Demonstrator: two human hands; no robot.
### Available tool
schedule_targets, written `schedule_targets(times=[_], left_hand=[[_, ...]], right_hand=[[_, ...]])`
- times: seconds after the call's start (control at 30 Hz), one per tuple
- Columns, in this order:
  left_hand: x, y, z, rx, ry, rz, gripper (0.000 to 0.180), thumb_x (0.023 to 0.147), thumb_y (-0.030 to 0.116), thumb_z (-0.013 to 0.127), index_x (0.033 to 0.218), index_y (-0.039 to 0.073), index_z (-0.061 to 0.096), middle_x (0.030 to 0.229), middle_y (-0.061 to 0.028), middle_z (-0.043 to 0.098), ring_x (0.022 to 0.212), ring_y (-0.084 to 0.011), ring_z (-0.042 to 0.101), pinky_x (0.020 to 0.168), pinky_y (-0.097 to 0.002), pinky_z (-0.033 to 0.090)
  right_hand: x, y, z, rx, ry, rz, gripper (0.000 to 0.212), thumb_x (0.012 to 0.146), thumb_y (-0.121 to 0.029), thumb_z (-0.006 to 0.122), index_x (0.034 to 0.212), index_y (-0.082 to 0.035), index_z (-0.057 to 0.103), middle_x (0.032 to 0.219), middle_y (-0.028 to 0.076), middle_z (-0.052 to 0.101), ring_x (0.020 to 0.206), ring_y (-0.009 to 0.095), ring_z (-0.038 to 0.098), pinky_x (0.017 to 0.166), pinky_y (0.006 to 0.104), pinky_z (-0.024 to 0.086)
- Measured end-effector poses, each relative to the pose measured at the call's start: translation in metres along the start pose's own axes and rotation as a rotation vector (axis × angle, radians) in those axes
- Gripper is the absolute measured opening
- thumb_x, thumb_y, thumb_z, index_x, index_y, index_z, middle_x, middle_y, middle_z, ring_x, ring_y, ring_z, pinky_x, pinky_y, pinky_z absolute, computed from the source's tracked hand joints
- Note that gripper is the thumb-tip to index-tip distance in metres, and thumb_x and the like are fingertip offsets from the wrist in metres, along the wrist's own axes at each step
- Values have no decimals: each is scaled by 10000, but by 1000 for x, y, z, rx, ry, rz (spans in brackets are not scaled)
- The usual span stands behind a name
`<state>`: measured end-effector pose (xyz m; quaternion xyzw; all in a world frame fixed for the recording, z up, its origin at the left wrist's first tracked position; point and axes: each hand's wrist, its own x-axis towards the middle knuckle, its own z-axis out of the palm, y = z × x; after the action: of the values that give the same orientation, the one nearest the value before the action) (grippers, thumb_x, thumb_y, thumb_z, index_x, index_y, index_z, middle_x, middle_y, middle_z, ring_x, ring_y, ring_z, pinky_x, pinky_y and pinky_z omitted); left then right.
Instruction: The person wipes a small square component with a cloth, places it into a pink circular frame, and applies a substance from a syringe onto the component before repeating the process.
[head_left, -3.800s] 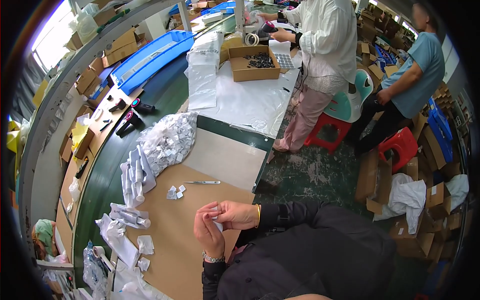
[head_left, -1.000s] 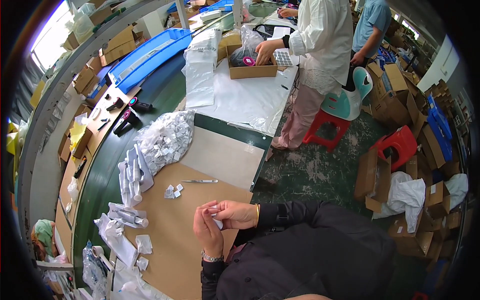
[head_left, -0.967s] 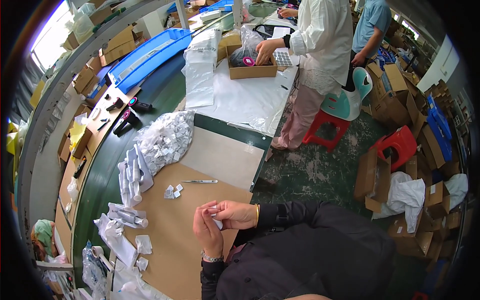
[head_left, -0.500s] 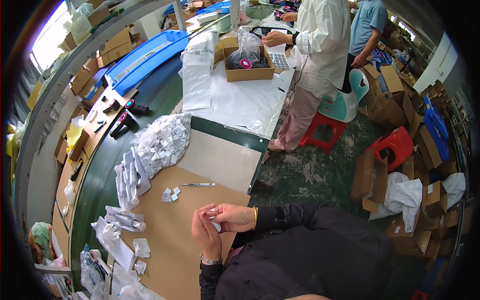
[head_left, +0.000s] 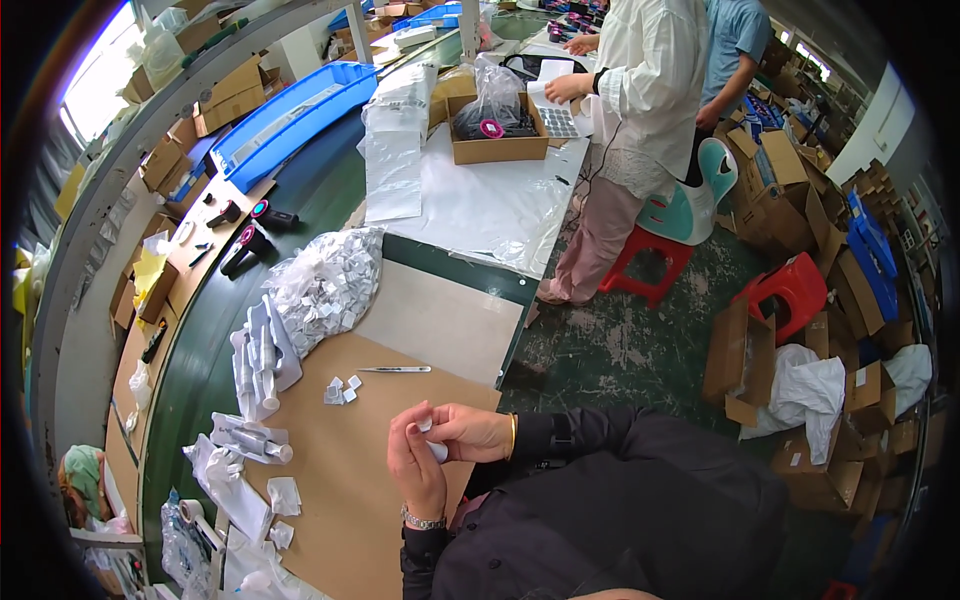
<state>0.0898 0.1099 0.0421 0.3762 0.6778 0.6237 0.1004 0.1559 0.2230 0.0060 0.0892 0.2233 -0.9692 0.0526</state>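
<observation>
A white tip is shown more plainly at the fingertips than half a second ago; otherwise the pose of both hands is little altered. The small smooth white piece [head_left: 438,453] is held over the right-hand edge of the flat brown cardboard sheet [head_left: 345,465], cupped by the curled fingers of the left hand [head_left: 416,470] and pinched by the right hand [head_left: 475,432]. Handling is judged to be still under way, with the piece not yet set down; whether one part or two is held is not clear. Counted on the sheet: one pair of slim silver tweezers [head_left: 395,369], untouched; about five small pale square pieces [head_left: 336,392], partly overlapping; two crumpled white scraps [head_left: 284,496]. Just beyond, one clear plastic bag of white squares [head_left: 325,280] is noted, contents too many to count. On the green belt [head_left: 195,350], two black handheld devices with coloured round ends [head_left: 281,217] are seen.
</observation>
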Motion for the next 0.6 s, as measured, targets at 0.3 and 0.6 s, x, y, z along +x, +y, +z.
schedule_targets(times=[0.3, 0.6], left_hand=[[1, 14, 4, -84, -8, -32, 363, 1093, 165, 345, 1295, -38, 569, 1276, -174, 632, 1193, -270, 594, 1035, -368, 442], [2, 12, 2, -37, 1, 14, 343, 1073, 88, 359, 1312, -41, 567, 1366, -201, 591, 1254, -289, 569, 1072, -382, 424]], right_hand=[[0, -3, -3, -3, -28, -26, 253, 1013, -172, 601, 1241, -64, 584, 1185, 22, 627, 1094, 148, 627, 977, 376, 529], [-2, -9, 3, -33, -21, -72, 249, 1008, -182, 604, 1236, -82, 594, 1155, 8, 634, 1068, 135, 635, 952, 387, 552]])
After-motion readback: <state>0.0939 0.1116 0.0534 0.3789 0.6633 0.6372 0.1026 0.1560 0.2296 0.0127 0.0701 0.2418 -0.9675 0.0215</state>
